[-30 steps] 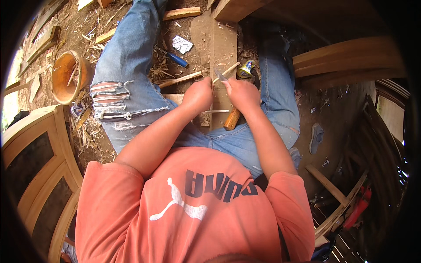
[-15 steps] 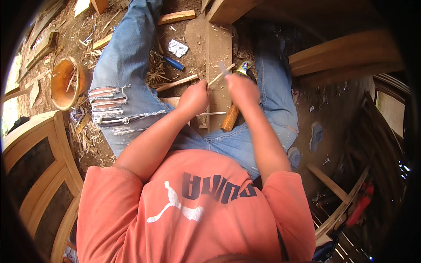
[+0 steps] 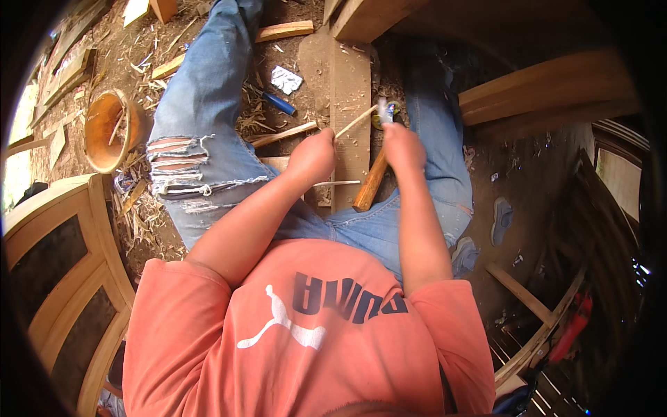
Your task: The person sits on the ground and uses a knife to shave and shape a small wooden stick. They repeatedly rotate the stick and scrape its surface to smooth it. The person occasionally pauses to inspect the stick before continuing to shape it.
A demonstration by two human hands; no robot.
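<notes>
One left hand (image 3: 314,154) is closed around the lower end of one slender wooden stick (image 3: 356,121), which slants above one plank (image 3: 352,149). One right hand (image 3: 404,147) grips one knife (image 3: 384,113), its blade blurred near the stick's upper tip; contact cannot be told. Nearby: one pale rod (image 3: 344,183), one wooden tool handle (image 3: 370,184), one blue handle (image 3: 279,103), one orange bucket (image 3: 97,135).
</notes>
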